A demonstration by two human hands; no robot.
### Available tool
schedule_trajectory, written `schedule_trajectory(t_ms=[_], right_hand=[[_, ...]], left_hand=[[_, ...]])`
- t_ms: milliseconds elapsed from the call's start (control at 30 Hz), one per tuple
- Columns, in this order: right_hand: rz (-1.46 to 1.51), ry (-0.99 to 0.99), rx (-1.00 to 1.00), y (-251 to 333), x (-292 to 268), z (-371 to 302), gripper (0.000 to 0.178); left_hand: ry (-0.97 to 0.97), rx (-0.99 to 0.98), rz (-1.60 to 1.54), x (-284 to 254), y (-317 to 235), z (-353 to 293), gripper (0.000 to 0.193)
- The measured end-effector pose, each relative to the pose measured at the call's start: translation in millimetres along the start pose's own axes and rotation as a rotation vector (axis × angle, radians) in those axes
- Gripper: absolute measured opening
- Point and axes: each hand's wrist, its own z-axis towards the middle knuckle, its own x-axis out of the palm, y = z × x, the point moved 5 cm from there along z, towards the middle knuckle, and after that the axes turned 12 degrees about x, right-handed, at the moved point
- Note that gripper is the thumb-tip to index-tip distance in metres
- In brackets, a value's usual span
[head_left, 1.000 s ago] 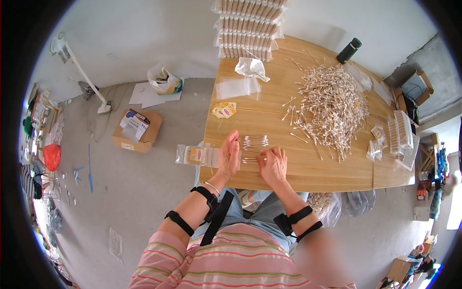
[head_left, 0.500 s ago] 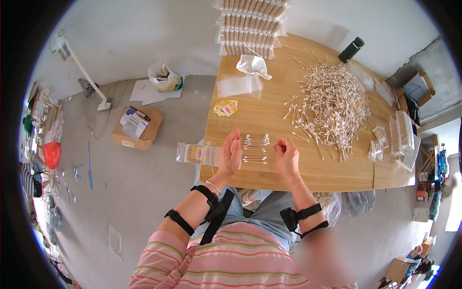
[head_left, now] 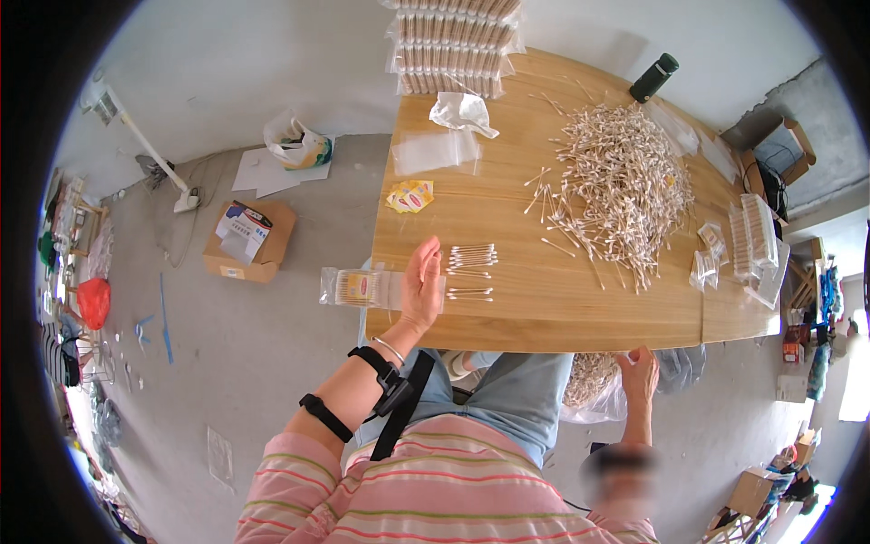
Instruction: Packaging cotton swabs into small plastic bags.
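My left hand point(head_left: 422, 288) rests on edge at the table's front left, fingers stretched out and held together. Just right of it lies a short row of cotton swabs point(head_left: 473, 257), with a few more set slightly apart below. Left of that hand, a clear plastic packet point(head_left: 358, 287) of swabs with a yellow card sticks out past the table's edge. My right hand point(head_left: 642, 374) is below the table's front edge, fingers curled, beside a clear bag full of swabs point(head_left: 591, 381). Something small and white shows at its fingertips, too small to make out.
A large heap of loose swabs point(head_left: 625, 190) covers the table's right half. Filled packs point(head_left: 453, 50) are stacked at the back left, near clear sleeves point(head_left: 437, 152) and yellow cards point(head_left: 410, 196). A dark green bottle point(head_left: 654, 78) stands behind the heap. An open carton point(head_left: 249, 240) sits on the floor.
My right hand has left the spot beside the swab row and moved right and down, below the table edge to the bag. The left hand stays by the row. The whole view has shifted slightly.
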Motion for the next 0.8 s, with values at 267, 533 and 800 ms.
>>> schedule_trajectory(t_ms=[267, 533, 800], right_hand=[[0.413, -0.109, -0.571, 152.8, 16.8, -12.0, 0.018], [0.459, -0.059, -0.929, 298.2, 62.1, -42.1, 0.022], [0.551, 0.046, -0.893, 278.2, 78.2, -62.0, 0.025]], left_hand=[[-0.018, 0.011, -0.009, -0.3, -2.0, -0.4, 0.044], [-0.025, 0.023, -0.001, 1.5, 5.3, 0.1, 0.044], [-0.025, -0.015, -0.038, 0.5, -0.5, -0.3, 0.047]])
